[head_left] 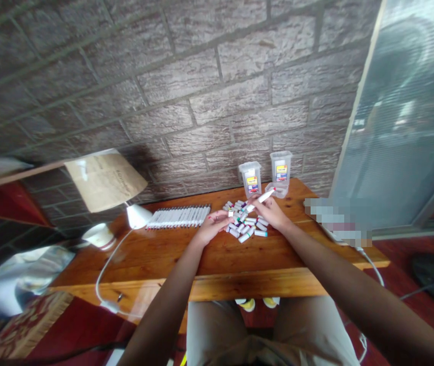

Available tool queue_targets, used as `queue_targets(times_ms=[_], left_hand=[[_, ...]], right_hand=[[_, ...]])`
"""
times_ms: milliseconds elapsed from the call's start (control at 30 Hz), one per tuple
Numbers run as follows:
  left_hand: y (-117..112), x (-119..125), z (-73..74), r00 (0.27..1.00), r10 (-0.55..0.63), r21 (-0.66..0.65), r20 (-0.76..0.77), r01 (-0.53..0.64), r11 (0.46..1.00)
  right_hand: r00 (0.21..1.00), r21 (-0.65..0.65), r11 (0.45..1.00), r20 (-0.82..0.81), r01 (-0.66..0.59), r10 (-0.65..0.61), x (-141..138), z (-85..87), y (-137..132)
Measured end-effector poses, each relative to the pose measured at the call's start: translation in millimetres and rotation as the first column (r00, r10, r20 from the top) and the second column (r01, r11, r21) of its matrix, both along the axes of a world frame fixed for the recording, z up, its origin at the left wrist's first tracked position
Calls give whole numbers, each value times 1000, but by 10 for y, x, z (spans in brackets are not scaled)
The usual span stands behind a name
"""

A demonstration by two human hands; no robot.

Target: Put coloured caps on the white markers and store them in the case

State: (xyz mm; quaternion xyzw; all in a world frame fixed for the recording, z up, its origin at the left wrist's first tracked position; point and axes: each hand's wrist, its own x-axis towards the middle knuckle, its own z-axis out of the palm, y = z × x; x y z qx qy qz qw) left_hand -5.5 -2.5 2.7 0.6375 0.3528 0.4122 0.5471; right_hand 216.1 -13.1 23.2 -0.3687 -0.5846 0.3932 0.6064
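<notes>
My right hand [270, 210] is closed round a white marker [263, 196], which slants up to the right and shows a red end. To its left, my left hand [214, 226] pinches a small white marker cap [231, 214] between thumb and fingers. Beneath and between both hands lies a loose pile of marker caps [244, 237] with bands of several colours. A neat row of white markers [178, 217] lies side by side on the wooden desk [155, 259], left of my left hand.
Two clear plastic boxes [253, 172] with yellow labels stand against the brick wall, a clear lid [282, 191] near them. A lamp [106, 180] and a white cup [99, 237] are at the left. A blurred-out device [337, 221] with a cable lies at the right.
</notes>
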Motion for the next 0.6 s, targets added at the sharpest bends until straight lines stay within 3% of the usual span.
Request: queue_targets(times_ms=[333, 600], left_hand=[[-22, 14, 16, 1000, 12, -60, 15, -11, 998], [-42, 20, 31, 1000, -7, -26, 2, 7, 1000]], right_hand=[[999, -16, 999, 2, 32, -32, 11, -37, 23], [998, -54, 996, 10, 67, -67, -11, -25, 10]])
